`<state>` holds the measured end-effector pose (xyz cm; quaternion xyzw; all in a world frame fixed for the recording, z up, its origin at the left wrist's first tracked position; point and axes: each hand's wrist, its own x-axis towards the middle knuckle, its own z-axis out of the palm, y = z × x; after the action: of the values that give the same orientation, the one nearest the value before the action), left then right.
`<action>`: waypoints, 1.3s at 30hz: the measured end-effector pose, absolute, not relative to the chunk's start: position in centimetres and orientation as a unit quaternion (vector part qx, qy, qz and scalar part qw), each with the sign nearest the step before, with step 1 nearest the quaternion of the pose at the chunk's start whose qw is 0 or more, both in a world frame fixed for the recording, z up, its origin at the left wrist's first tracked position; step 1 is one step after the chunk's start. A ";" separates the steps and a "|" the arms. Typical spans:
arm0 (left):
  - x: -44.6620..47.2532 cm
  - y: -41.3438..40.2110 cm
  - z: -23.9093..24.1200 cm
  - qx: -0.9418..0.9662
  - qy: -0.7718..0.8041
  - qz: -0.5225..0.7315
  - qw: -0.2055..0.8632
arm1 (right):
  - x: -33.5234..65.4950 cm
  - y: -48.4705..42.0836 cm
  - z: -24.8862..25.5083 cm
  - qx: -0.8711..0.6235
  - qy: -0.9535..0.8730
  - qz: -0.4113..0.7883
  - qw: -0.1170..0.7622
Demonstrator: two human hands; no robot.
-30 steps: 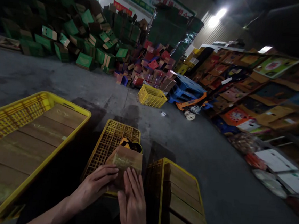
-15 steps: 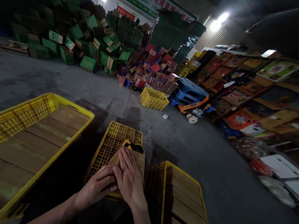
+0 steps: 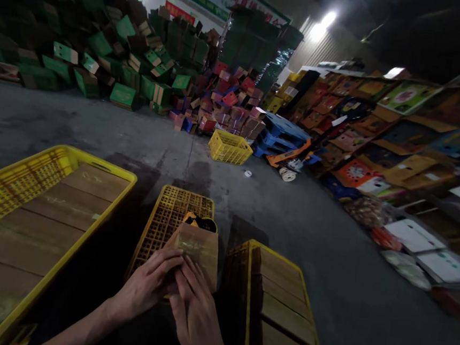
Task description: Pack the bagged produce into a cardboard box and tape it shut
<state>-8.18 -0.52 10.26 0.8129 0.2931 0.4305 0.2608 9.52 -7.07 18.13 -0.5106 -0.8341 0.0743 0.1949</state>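
A small brown cardboard box (image 3: 198,243) with shiny tape across its top sits on an upturned yellow plastic crate (image 3: 177,203) in front of me. My left hand (image 3: 144,278) has its fingers bent around the box's near left edge. Stretched out and close together, the fingers of my right hand (image 3: 197,312) lie over the near edge of the box top, beside the left fingertips. Just behind the box is a yellow and black object (image 3: 199,222), partly hidden, whose kind I cannot make out. My hands cover the box's near side.
At the left stands a long yellow crate (image 3: 112,165) holding several cardboard boxes (image 3: 64,206). Another yellow crate (image 3: 249,281) with boxes is at the right. Farther off are a yellow crate (image 3: 230,148), blue pallets (image 3: 282,131), an orange pallet jack (image 3: 290,156) and heaped green cartons (image 3: 124,96).
My right hand has slid back toward me over the box top, uncovering its taped surface. The left hand stays at the near left edge. The view has turned slightly right.
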 end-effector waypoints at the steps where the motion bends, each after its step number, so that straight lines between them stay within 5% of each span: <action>1: -8.2 -0.3 10.6 0.824 0.282 0.423 0.252 | 9.8 -7.2 18.0 -0.505 -0.835 0.073 0.205; 22: -3.0 -0.5 12.7 0.908 0.312 0.280 -0.020 | 13.6 -6.7 15.3 -0.624 -0.701 -0.024 0.345; 39: -1.1 -0.7 13.3 0.907 0.356 0.225 0.004 | 13.7 -7.8 13.4 -0.655 -0.602 0.143 0.434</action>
<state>-1.07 -0.67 13.30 0.9072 0.3555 0.2247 0.0039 13.75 -7.82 13.45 -0.6546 -0.6022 0.1428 0.4341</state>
